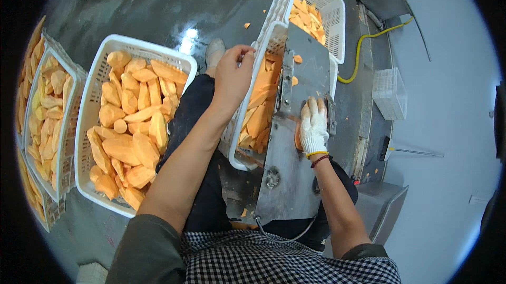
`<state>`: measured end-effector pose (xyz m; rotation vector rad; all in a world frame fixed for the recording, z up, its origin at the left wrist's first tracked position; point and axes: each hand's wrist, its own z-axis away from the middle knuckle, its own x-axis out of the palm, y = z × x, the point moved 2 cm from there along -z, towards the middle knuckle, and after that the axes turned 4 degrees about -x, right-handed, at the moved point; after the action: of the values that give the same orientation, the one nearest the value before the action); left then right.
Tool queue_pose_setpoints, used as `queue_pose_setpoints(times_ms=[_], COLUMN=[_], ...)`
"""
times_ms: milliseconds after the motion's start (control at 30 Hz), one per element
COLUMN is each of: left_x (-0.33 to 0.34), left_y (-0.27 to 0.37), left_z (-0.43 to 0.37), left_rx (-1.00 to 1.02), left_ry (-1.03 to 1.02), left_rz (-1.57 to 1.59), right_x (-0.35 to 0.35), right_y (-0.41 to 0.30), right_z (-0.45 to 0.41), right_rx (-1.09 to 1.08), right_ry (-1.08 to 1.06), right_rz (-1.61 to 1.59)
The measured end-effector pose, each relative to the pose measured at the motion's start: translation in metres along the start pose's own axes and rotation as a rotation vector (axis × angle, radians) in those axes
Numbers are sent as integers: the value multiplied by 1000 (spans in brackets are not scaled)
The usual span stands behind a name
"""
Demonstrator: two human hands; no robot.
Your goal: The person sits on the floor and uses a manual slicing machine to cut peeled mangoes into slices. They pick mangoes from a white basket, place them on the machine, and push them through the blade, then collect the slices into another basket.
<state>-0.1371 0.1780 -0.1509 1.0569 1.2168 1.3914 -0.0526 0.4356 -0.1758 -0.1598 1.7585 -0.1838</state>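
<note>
My right hand (314,125), in a white knit glove, lies flat on a steel slicer plate (292,181) and holds a peeled orange root piece (297,135) down against it. The piece, probably sweet potato, is mostly hidden under the palm. My bare left hand (236,71) is at the near rim of a white plastic crate (240,161), its fingers curled; whether they grip the rim is unclear. Orange slices (259,116) lie in that crate, left of the plate. Small orange scraps (297,59) rest on the plate's far part.
A white crate (78,165) of peeled roots (122,149) stands by my left leg. More filled crates (65,145) are at far left. Beyond the slicer, another crate (336,19) holds slices. A yellow hose (358,54) and a small white basket (389,92) lie to the right.
</note>
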Motion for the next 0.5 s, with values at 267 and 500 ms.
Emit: queue_pose_setpoints(times_ms=[267,500], left_x=[0,-1], left_y=[2,-16], left_z=[7,13], left_rx=[-14,-80], left_ry=[-60,-52], left_rz=[79,42], right_x=[9,0], right_y=[-3,-1], right_z=[-9,-43], right_rx=[-4,212], right_ry=[59,-80], right_rz=[19,36])
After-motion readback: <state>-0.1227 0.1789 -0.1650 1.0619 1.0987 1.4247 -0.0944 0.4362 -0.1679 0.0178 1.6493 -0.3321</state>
